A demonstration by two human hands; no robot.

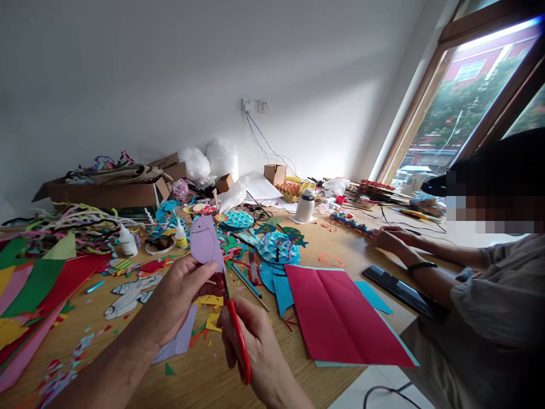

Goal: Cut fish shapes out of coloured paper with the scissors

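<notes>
**Steady Grip, Careful Blades at a Craft Table**

The left hand (182,292) pinches a piece of purple paper (201,241) between thumb and fingers, holding it up ahead of the right hand (256,335), which is closed around red-handled scissors (242,343). The hands are close together, the blades pointing away from the wearer at the paper's lower edge, just beside the left fingertips; how wide they are parted is hard to tell.

A pencil-thin curved outline marks the sheet. Clean work here likely calls for turning the paper into the blades, trimming just outside the line in short snips, and shifting the left thumb clear of the cut.

Below the left hand lies another purple sheet (181,339); to its left, white fish cutouts (128,299). Right of the right hand rests a red sheet (340,315). Farther right, a co-worker's forearms (440,253) lean on the table (298,383).
</notes>
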